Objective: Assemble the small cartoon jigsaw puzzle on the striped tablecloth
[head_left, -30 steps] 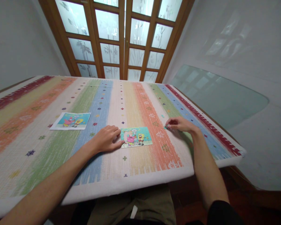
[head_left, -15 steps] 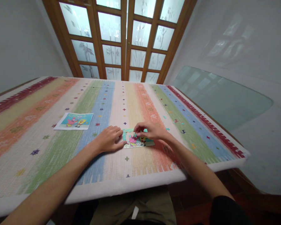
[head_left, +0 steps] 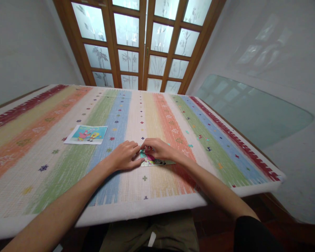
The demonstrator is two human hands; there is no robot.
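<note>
A small cartoon jigsaw puzzle (head_left: 157, 162) lies near the table's front edge, partly covered by my hands. My left hand (head_left: 127, 156) rests at the puzzle's left edge, thumb apart from the fingers, holding nothing visible. Over the puzzle's upper left part is my right hand (head_left: 155, 148), its fingers bent and pinched together; what they hold, if anything, is too small to make out. A printed picture (head_left: 88, 135) of a pink starfish and a yellow sponge figure lies flat to the left.
Loose teal puzzle pieces (head_left: 190, 145) and more reddish and teal pieces (head_left: 203, 138) lie to the right of the puzzle. A striped cloth (head_left: 68, 175) covers the table. Beyond its far edge stand wooden doors with glass panes (head_left: 141, 45).
My right hand has moved left across the puzzle, toward my left hand, uncovering some of its right side. My left hand stays at the left edge. The view has shifted slightly.
</note>
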